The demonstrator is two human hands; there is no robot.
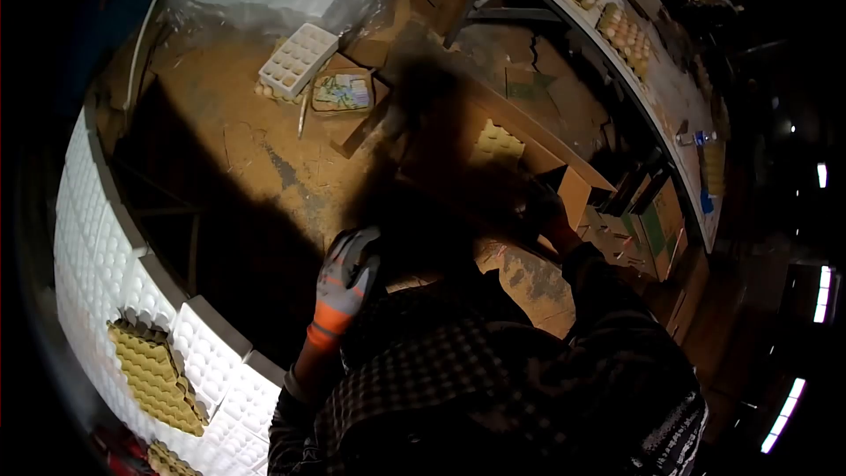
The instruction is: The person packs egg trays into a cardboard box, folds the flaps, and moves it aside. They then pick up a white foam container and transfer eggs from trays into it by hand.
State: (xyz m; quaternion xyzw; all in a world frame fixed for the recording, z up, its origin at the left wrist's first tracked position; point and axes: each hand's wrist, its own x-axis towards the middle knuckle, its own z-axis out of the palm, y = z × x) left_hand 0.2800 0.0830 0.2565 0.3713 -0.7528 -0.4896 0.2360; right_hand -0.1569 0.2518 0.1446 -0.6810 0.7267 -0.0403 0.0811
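My left hand (pixel 345 275), in a grey and orange glove, is low in front of my body, its fingers bent toward a dark shadow. What they hold, if anything, is hidden there. My right hand (pixel 552 216) is at the near right end of an open cardboard box (pixel 538 134), close to a raised flap (pixel 573 196). Its fingers are lost in the dark. Inside the box lies a yellowish egg tray (pixel 498 143); shadow hides much of the rest.
White egg trays (pixel 204 341) line a curved surface at left, with a yellowish tray stack (pixel 154 375) on them. A white tray (pixel 298 60) and a smaller carton (pixel 344 92) are on the floor. Eggs (pixel 626 35) sit on the right-hand table (pixel 674 110). Folded cardboard (pixel 656 229) leans below.
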